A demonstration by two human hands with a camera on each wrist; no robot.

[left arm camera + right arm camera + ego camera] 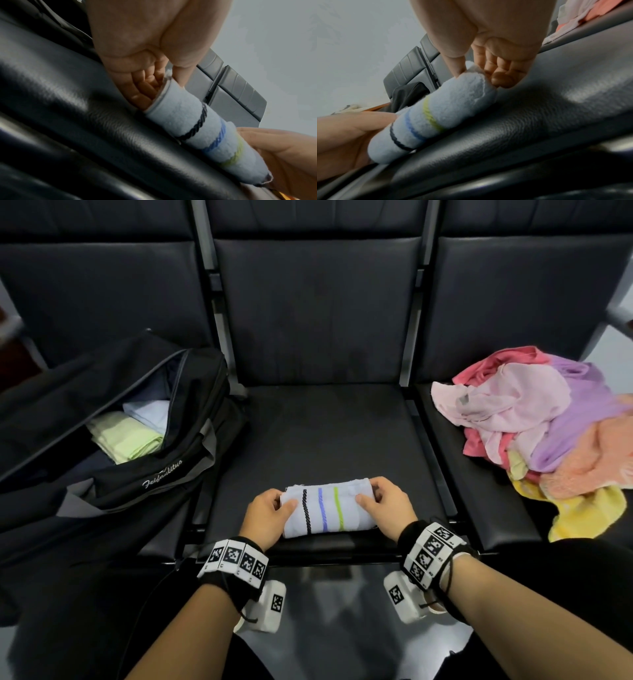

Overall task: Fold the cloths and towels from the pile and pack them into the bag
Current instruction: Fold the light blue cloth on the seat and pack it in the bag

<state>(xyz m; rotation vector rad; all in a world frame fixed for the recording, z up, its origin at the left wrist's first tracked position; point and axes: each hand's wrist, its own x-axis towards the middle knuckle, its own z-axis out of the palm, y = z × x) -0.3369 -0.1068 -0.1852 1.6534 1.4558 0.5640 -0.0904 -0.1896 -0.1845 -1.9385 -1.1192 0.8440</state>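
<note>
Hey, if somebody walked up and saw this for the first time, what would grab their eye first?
Probably the folded white towel with black, blue and green stripes, pinched at its ends by the left hand and right hand on the middle black padded seat. Next, the bright heap of pink, lilac, orange and yellow cloths on the right-hand seat, then the open black duffel bag at left, already holding folded cloths.

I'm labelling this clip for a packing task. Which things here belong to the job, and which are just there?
Job: striped white towel, held at each end by left hand and right hand; open black bag; cloth pile.
Just there: black seats; wrist marker bands.
</note>
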